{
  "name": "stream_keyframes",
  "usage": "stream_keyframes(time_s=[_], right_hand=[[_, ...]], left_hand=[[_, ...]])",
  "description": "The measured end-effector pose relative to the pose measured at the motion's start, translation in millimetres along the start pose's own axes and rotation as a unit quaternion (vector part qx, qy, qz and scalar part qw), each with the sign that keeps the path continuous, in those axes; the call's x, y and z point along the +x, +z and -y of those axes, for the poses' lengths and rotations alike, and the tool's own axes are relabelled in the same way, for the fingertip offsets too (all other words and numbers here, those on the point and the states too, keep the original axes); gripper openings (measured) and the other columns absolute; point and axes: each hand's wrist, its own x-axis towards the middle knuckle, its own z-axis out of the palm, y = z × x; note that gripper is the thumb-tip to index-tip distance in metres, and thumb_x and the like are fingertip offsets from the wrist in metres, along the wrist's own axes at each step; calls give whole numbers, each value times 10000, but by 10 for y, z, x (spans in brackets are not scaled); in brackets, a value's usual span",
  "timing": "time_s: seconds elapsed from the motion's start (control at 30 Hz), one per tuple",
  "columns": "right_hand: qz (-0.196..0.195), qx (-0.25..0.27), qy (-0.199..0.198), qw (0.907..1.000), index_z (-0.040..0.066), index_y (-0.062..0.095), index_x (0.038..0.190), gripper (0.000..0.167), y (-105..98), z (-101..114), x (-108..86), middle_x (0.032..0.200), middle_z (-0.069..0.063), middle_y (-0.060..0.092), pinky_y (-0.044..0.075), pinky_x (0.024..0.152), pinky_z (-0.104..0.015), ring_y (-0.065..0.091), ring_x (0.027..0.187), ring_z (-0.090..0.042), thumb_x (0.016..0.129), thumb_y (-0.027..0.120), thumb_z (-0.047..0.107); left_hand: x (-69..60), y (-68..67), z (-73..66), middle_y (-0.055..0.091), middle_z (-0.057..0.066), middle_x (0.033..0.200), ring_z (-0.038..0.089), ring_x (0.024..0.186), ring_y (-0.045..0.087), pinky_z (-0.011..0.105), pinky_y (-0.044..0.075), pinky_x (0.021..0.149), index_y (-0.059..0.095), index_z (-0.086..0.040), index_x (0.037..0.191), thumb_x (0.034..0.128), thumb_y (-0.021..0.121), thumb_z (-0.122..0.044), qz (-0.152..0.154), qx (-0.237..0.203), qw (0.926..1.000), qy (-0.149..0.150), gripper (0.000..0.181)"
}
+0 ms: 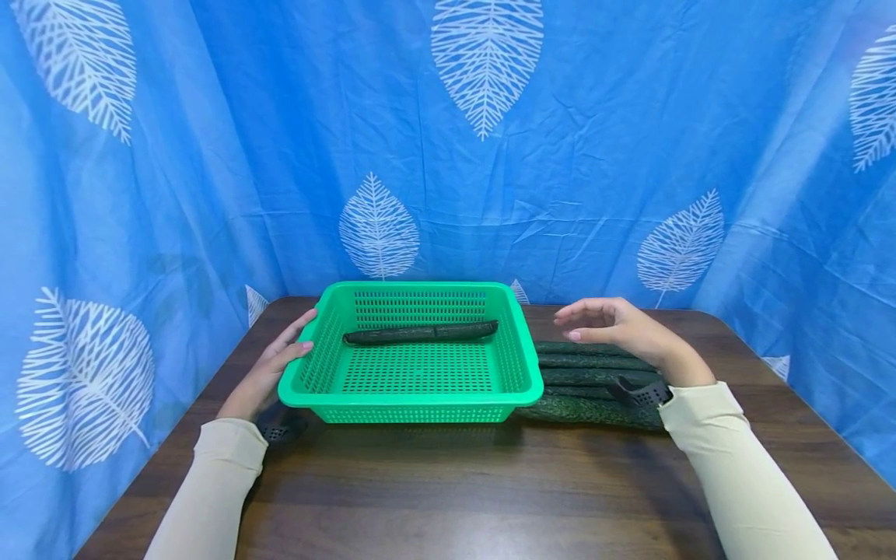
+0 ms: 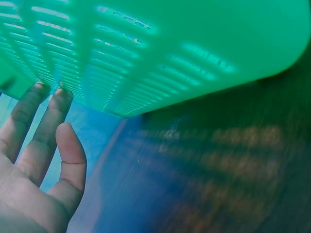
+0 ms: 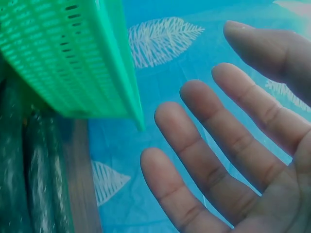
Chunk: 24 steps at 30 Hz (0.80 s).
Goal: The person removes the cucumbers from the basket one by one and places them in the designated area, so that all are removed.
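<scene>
A green plastic basket [image 1: 413, 412] with slotted walls stands on the table, and one dark green cucumber [image 1: 420, 334] lies across its inside. My left hand [image 1: 269, 373] is at the basket's left rim. In the left wrist view its fingertips [image 2: 62, 97] touch the slotted wall, fingers nearly straight. To the right of the basket, several cucumbers [image 1: 595, 377] lie side by side on the table. Above them hovers my right hand [image 1: 630, 334], holding nothing. Its fingers [image 3: 209, 170] are spread and slightly bent in the right wrist view, apart from the basket's edge.
The dark wooden table [image 1: 448, 498] has rounded far corners. A blue curtain [image 1: 595, 155] with white leaf prints hangs behind it and along both sides. Dark straps with devices [image 1: 640, 393] sit at the wrists.
</scene>
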Motion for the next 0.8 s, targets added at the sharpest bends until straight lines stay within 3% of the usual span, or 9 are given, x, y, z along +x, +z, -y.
stream_keyframes(time_s=[0.2,0.37,0.53,0.8], right_hand=[[151,330,221,9991,-119,599,1425,422,38,51,216,1424,-195,658,580,1038,-407,720,1198,-162,1061,675,81],[238,593,338,9974,-145,570,1437,443,91,59,408,1386,-264,662,589,1025,-454,715,1195,-216,1046,674,34],[210,539,353,9977,-144,555,1456,472,145,125,591,1370,-278,668,603,977,-394,729,1148,-253,1044,674,53],[-24,366,400,9985,-102,562,1488,469,235,216,881,1499,-334,564,548,1074,-527,684,1251,-353,1087,649,124]], left_hand=[[-2,8,2,578,-89,1351,82,1081,705,270,611,869,90,-88,1751,1163,468,-201,-57,3,10000,-45,708],[-4,7,14,576,-97,1357,72,1099,695,261,605,881,108,-94,1752,1162,471,-196,-63,-28,10000,-33,700],[-4,3,13,561,-91,1369,75,1101,690,261,603,884,122,-108,1753,1162,471,-202,-78,-33,10000,-50,693],[4,0,4,556,-99,1380,83,1107,693,273,604,889,93,-105,1755,1161,476,-204,-66,-37,9999,-100,713]])
